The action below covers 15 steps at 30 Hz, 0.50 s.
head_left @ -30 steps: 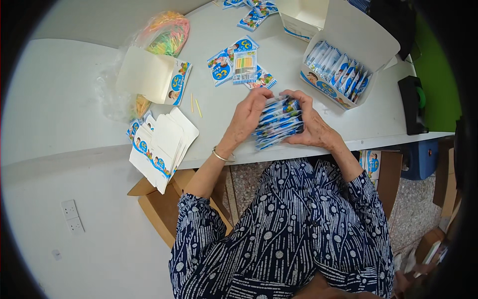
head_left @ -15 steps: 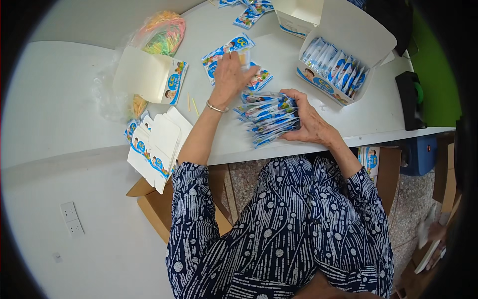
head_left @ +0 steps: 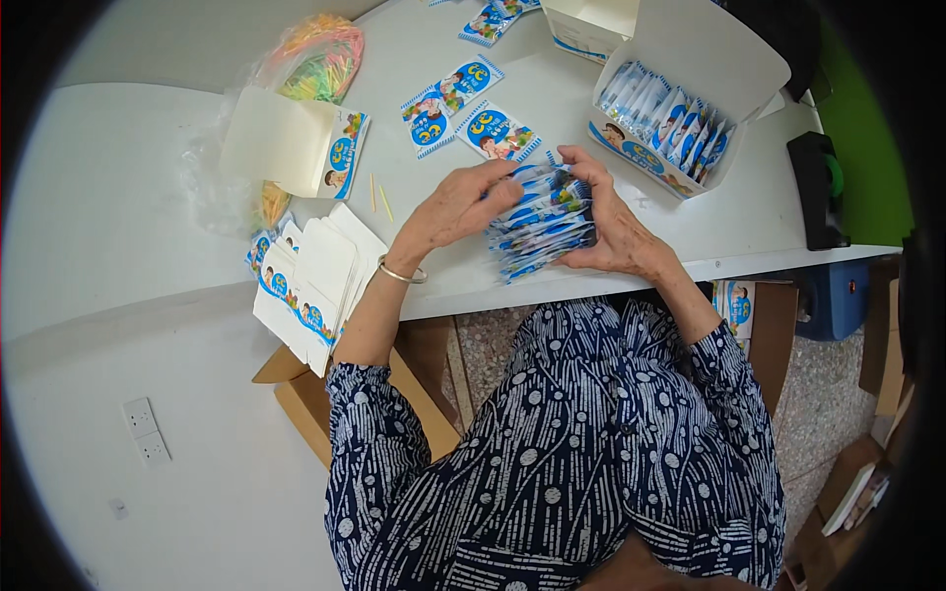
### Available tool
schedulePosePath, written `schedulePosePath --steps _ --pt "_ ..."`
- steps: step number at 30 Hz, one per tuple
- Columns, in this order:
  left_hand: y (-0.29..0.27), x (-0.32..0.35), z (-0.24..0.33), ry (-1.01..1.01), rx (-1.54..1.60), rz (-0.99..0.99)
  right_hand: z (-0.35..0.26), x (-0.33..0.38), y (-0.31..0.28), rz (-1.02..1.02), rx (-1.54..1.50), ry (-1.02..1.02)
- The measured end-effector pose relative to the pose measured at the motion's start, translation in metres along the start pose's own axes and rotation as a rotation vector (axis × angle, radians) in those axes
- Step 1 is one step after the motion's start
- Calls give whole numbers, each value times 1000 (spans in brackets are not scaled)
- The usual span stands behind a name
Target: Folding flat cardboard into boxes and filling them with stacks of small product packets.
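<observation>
A thick stack of small blue-and-white sachets (head_left: 540, 229) stands on edge near the table's front. My right hand (head_left: 623, 234) wraps its right end, with the thumb below and the fingers at the far side. At the stack's left far corner, my left hand (head_left: 463, 205) has thumb and forefinger closed against the sachets; the exact contact at the fingertips is partly hidden. Just beyond the hands lie loose sachets: one flat sachet (head_left: 498, 131) and an overlapping pair (head_left: 430, 120).
An open carton filled with sachets (head_left: 662, 169) stands at the right, beside a black tape dispenser (head_left: 816, 192). To the left are an open carton (head_left: 341, 158), flattened cartons (head_left: 320, 266) and a bag of coloured sticks (head_left: 325, 64). Another open carton (head_left: 591, 25) stands far back.
My left hand has come back from the loose sachets to the stack's left far corner. My right hand has kept its grip on the stack.
</observation>
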<state>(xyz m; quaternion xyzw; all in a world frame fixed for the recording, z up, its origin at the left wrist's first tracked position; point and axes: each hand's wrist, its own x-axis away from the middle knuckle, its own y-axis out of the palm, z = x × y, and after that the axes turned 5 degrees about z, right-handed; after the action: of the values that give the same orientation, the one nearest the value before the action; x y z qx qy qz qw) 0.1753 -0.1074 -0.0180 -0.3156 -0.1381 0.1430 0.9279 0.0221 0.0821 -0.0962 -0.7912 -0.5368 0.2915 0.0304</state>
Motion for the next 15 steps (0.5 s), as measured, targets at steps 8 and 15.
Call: schedulePosePath --steps 8,15 --pt "18 21 37 364 -603 -12 1 4 -1 -13 -7 67" --pt "37 11 42 223 -657 -27 -7 -4 -10 -108 13 162"
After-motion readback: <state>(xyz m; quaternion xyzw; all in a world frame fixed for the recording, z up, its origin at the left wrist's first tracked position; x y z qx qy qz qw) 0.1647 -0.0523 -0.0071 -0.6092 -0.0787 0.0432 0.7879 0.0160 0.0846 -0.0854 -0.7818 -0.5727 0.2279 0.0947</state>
